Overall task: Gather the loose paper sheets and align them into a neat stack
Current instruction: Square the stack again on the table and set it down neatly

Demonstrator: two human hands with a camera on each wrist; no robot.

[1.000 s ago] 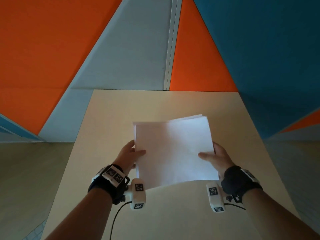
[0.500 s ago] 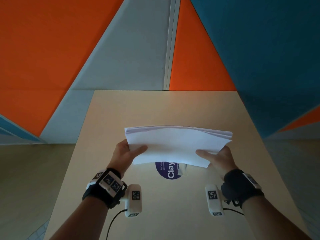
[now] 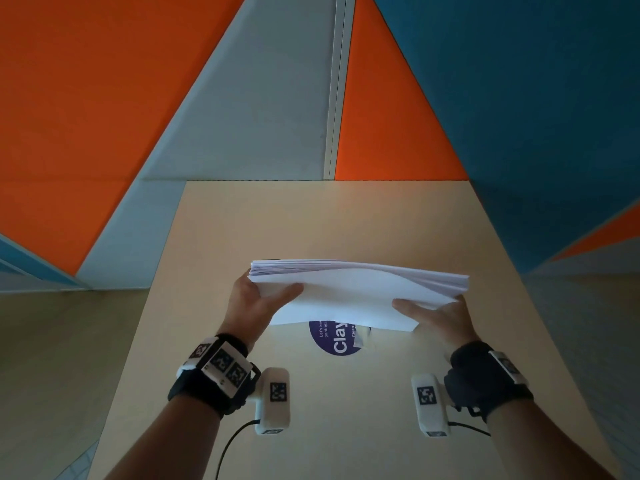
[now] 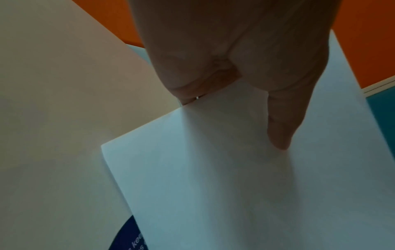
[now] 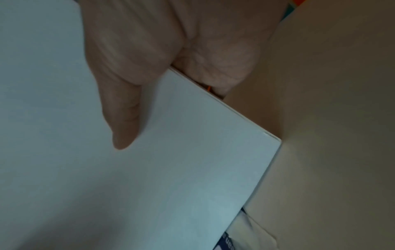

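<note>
A stack of white paper sheets (image 3: 349,292) stands on its lower long edge on the beige table (image 3: 311,220), leaning away from me, its upper edges fanned slightly. My left hand (image 3: 258,299) grips the stack's left side, thumb on the near face, and my right hand (image 3: 440,317) grips the right side the same way. In the left wrist view the thumb (image 4: 282,121) presses on the paper (image 4: 235,186). The right wrist view shows the other thumb (image 5: 121,121) on the sheet (image 5: 149,169). The fingers behind the stack are hidden.
A round purple sticker (image 3: 334,339) with white lettering lies on the table just below the stack, with a small white scrap (image 3: 362,337) beside it. Orange, grey and blue wall panels rise beyond the table's far edge.
The stack has been turned from standing tall to lying long side down and lowered towards the table, uncovering the purple sticker. Both hands have spread apart along it.
</note>
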